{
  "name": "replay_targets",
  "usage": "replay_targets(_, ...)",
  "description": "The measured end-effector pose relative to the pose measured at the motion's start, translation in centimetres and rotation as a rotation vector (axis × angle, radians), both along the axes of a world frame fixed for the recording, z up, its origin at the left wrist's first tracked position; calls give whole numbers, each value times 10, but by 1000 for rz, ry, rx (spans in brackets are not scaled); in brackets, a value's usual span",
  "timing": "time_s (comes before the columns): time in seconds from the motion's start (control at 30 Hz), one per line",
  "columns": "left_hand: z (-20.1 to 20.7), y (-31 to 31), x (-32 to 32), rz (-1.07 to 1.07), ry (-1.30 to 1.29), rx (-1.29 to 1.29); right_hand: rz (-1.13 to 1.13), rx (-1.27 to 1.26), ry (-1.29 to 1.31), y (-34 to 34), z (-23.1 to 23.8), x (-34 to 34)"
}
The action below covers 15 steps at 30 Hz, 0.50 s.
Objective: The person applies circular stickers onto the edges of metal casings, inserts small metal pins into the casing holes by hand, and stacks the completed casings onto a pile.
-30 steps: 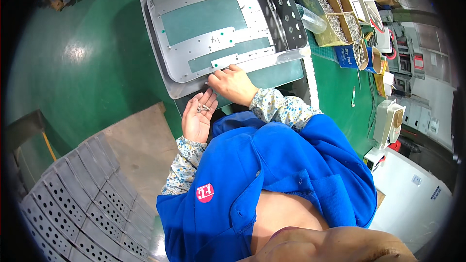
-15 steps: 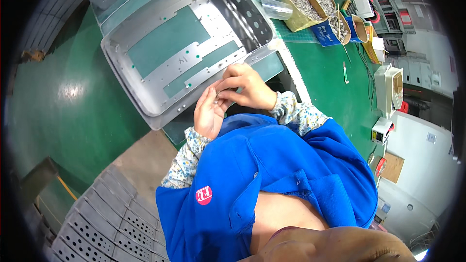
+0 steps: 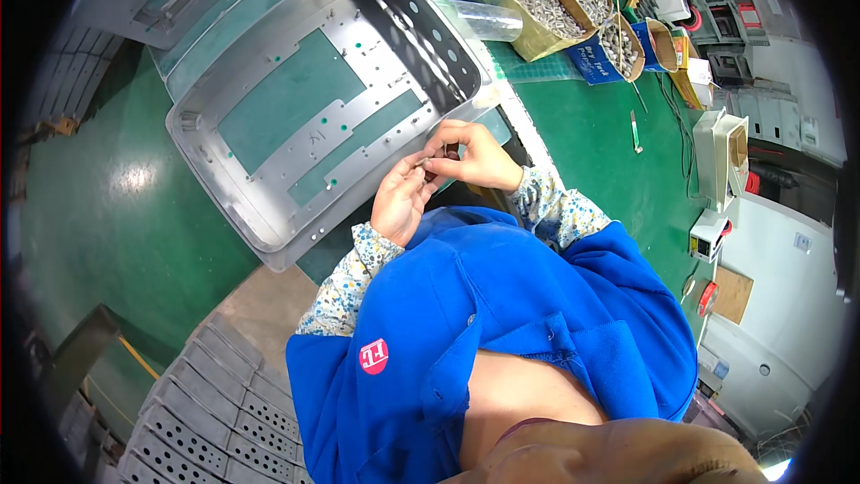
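Observation:
My left hand and my right hand meet in front of my blue top, just off the near edge of a metal housing. Their fingertips pinch together around a small piece, mostly hidden and too small to name. The grey metal housing is a shallow rectangular frame with rounded corners and cut-out openings. Small studs and green-marked spots dot its inner plate. Neither hand touches the inner plate.
Divided cardboard boxes of small metal parts stand beyond the housing at the upper right, beside a clear plastic tube. A green-handled tool lies on the green surface. Perforated grey panels are stacked at lower left.
Both hands have shifted slightly right, with fingertips still together. The housing and boxes appear a little further left and the view has turned slightly.

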<state>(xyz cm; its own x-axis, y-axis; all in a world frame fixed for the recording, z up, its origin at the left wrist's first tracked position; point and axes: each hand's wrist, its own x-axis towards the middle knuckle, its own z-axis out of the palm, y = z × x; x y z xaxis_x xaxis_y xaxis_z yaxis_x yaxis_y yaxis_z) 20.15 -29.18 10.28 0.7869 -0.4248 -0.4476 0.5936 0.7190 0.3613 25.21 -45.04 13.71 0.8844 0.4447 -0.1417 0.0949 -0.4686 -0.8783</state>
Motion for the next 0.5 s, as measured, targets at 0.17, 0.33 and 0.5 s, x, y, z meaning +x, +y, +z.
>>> replay_targets(0.17, -11, 7, 0, -17, -44, 187, -158, -13, 33, -16, -3, 4)
replay_targets(0.33, -7, 6, 1, 5, 47, 255, -54, -374, -437, -23, -12, 5)
replay_targets(0.5, -10, -3, 1, -24, -49, 310, -33, -456, -559, -19, -21, 6)
